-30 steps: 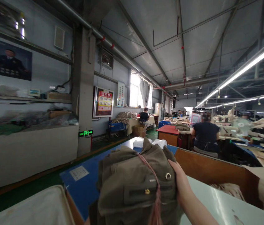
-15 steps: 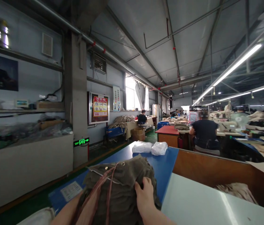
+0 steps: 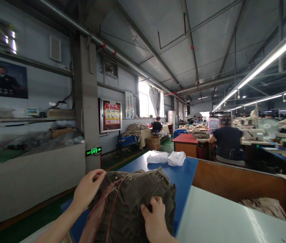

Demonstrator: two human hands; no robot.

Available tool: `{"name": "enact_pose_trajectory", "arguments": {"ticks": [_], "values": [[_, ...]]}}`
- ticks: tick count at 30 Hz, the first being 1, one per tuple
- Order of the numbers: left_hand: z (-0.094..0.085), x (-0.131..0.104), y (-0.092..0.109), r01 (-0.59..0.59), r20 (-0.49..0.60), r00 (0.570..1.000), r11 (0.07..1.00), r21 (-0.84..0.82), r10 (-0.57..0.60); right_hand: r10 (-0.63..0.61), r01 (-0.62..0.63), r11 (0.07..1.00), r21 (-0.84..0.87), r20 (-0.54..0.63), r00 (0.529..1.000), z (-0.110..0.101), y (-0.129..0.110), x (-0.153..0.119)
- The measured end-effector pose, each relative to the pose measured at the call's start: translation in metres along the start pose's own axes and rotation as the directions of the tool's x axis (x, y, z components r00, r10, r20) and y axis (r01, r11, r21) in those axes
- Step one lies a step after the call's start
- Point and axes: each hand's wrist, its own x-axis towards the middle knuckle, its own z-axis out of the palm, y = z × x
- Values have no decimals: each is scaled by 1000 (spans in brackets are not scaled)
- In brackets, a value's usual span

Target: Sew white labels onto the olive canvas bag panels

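Observation:
A thick stack of dark olive-brown cloth pieces lies on the blue tabletop, with reddish-brown strips running over its left part. At the stack's upper left corner my left hand is closed, its fingers pinching the cloth edge. On the front right part, my right hand has its thumb and curled fingers closed on the cloth. Two white plastic-wrapped bundles rest beyond the stack.
To the right is a pale glossy tabletop beside a brown wooden bin wall with beige cloth inside. A grey pillar rises at the left. Seated people work further back.
My left hand has risen from the low left side to the stack's upper left corner. My right hand has shifted slightly down. The view has turned a little left.

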Motion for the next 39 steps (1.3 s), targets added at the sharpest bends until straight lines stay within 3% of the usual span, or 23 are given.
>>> {"name": "enact_pose_trajectory", "arguments": {"ticks": [6,10,16,20,24,31,39], "values": [[-10,1,24,-152,127,980,988,3,150,-36,36,999,2,-7,999,3,7,2],[-14,18,44,-125,197,969,985,-120,147,-57,57,998,-1,-20,998,5,15,6],[-9,44,59,-8,73,997,970,-242,26,-69,69,998,-8,-35,997,5,17,7],[-4,37,53,8,10,1000,959,-282,-6,-53,52,998,-21,-50,997,3,9,3],[-5,14,34,1,-17,1000,963,-268,-5,-47,46,999,-17,-50,998,2,5,2],[21,-40,10,-18,-22,1000,999,40,19,-57,57,998,-1,-62,996,2,6,1],[35,-28,15,-31,8,1000,965,261,30,-34,34,999,-5,-52,998,9,8,4]]}}
